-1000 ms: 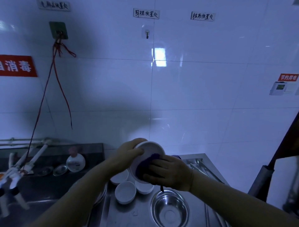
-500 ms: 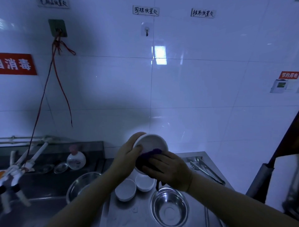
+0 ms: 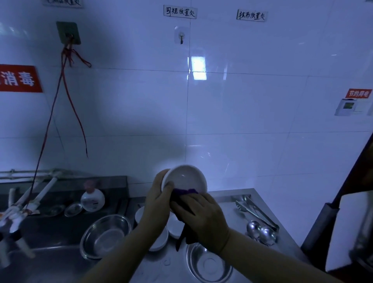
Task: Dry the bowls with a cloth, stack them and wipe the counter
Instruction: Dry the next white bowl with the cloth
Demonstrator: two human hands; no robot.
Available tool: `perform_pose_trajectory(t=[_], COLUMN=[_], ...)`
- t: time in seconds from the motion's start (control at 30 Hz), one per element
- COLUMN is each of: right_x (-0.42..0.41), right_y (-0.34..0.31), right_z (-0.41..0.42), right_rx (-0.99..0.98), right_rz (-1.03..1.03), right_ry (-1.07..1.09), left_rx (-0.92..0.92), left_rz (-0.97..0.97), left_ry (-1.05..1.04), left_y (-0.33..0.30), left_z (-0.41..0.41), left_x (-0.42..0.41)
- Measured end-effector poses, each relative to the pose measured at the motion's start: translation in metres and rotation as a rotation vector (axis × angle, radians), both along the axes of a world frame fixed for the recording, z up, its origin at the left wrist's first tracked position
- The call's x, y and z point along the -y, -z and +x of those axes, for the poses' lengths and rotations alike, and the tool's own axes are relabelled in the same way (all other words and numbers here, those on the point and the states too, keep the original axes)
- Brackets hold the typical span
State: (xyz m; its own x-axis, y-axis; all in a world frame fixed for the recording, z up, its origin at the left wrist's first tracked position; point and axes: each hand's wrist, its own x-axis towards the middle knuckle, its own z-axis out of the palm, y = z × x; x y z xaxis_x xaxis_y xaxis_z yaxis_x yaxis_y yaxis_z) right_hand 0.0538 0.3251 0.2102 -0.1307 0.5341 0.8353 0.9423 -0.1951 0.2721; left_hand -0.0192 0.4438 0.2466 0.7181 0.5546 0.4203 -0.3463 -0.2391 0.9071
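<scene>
The single head-worn camera is looking forward and slightly down from the person's standpoint, facing the white tiled wall (image 3: pixel 242 105) squarely. It is sitting close above the stainless-steel counter (image 3: pixel 228 199), which is filling only the lower edge of the wide-angle view.

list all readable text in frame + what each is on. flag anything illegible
"围裙放置处": handwritten label on the wall tile above the hook.
"抹布放置处": handwritten label on the wall tile, further right.
"消毒": red sign at the left edge; its start is cut off.
"节约用电": small red sticker above the wall switch.
Top-left label: cropped, unreadable.
Soap bottle label: too blurred to read.
</scene>
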Motion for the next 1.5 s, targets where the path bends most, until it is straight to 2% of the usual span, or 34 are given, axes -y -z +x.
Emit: perform_pose_trajectory(t=[0.1,0.2,0.27,0.33,0.47,0.6,0.77,0.83,0.9,1.0,1.13,1.23,1.37,1.5], right_x=[0.009,0.019,0.021,0.019,0.005,0.000,0.018,0.021,0.017,0.005,-0.008,-0.009,0.003,0.014], right_y=[-0.003,-0.008,-0.011,-0.013,-0.011,-0.005,-0.024,-0.035,-0.041,-0.041,-0.033,-0.023,-0.015,-0.024], right_z=[0.017,0.032,0.036,0.034,0.012,-0.005,0.022,0.032,0.035,0.025,0.005,-0.007,-0.006,0.012], right_rx=[0.147,0.262,0.302,0.268,0.014,-0.186,0.046,0.111,0.103,-0.016,-0.186,-0.237,-0.186,0.091], right_rz=[-0.083,-0.205,-0.252,-0.205,-0.033,-0.141,-0.495,-0.567,-0.571,-0.476,-0.428,-0.453,-0.516,-0.554], right_ry=[-0.065,-0.208,-0.255,-0.185,0.010,-0.038,-0.095,-0.092,-0.089,-0.053,-0.026,-0.087,-0.105,-0.167], left_rx=[-0.090,-0.327,-0.439,-0.365,-0.085,-0.087,-0.129,-0.104,-0.101,-0.067,0.003,-0.039,-0.156,-0.343], left_rz=[0.137,0.300,0.317,0.225,0.030,0.060,0.155,0.134,0.137,0.155,0.119,0.078,0.107,0.269], left_ry=[0.096,0.248,0.318,0.282,0.126,0.064,0.151,0.207,0.261,0.318,0.306,0.255,0.239,0.376], left_y=[-0.003,-0.017,-0.024,-0.019,0.008,0.009,0.006,0.005,0.004,0.005,0.009,0.011,0.004,-0.013], left_z=[-0.002,0.001,0.002,0.001,0.003,0.000,-0.007,-0.008,-0.009,-0.008,-0.009,-0.011,-0.015,-0.015], left_x=[-0.014,-0.034,-0.042,-0.041,-0.011,-0.015,-0.032,-0.033,-0.034,-0.031,-0.031,-0.038,-0.047,-0.052])
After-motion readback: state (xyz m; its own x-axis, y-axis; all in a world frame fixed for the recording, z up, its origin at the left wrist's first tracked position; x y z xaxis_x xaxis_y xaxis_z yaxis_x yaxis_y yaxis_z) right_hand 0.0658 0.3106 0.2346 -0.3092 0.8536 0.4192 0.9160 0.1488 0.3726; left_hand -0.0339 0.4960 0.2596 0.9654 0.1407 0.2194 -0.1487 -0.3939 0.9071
